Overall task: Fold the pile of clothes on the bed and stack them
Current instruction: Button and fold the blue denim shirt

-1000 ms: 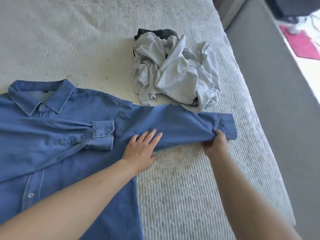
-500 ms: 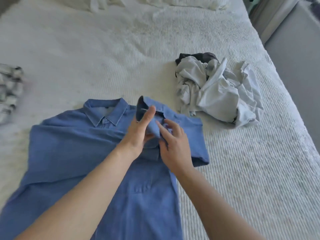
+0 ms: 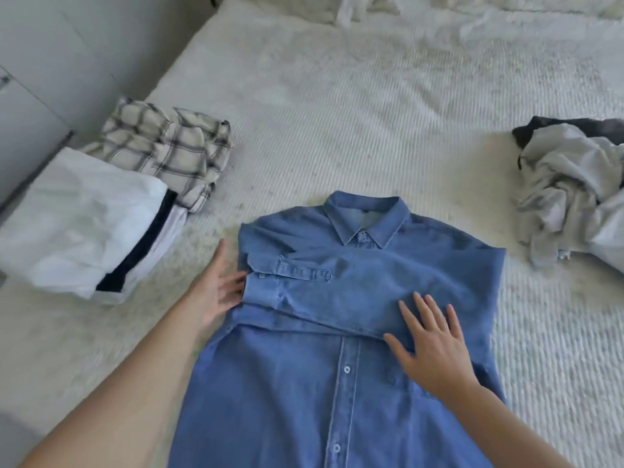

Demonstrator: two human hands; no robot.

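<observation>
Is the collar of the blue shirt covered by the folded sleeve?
No, the collar lies bare above the folded sleeve of the blue shirt.

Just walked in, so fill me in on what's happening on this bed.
A person is folding a denim shirt laid flat on the bed. Both sleeves are folded across its chest. The left hand touches the cuff and the right hand presses the sleeve flat. Folded clothes sit to the left, an unfolded pile to the right.
</observation>
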